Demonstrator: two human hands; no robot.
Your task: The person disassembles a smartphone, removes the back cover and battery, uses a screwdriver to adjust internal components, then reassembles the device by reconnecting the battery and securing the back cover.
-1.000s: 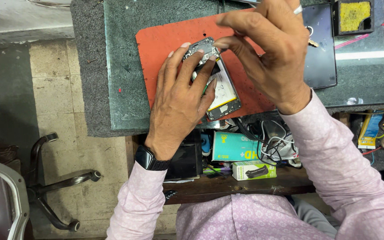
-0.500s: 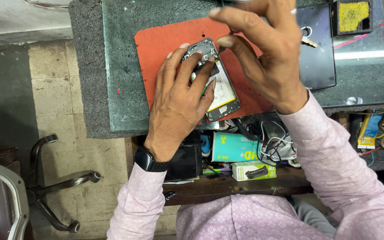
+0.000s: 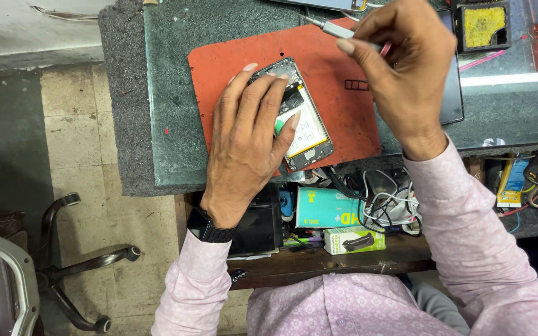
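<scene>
Opened phone: left hand pins it flat on red mat. Right hand, 1 o'clock, grip closed on screwdriver; best held vertical over screws.

The person wears a long-sleeved shirt of pale pink cloth with a fine, small all-over pattern. Both sleeves reach down to the wrists and end in plain cuffs; the right sleeve shows soft folds along the forearm, the left sleeve is creased near its cuff. A black watch with a broad dark band sits on the left wrist, just above the cuff. Both hands, the left and the right, are bare, without gloves, and the fingernails are fairly long and pale.
</scene>
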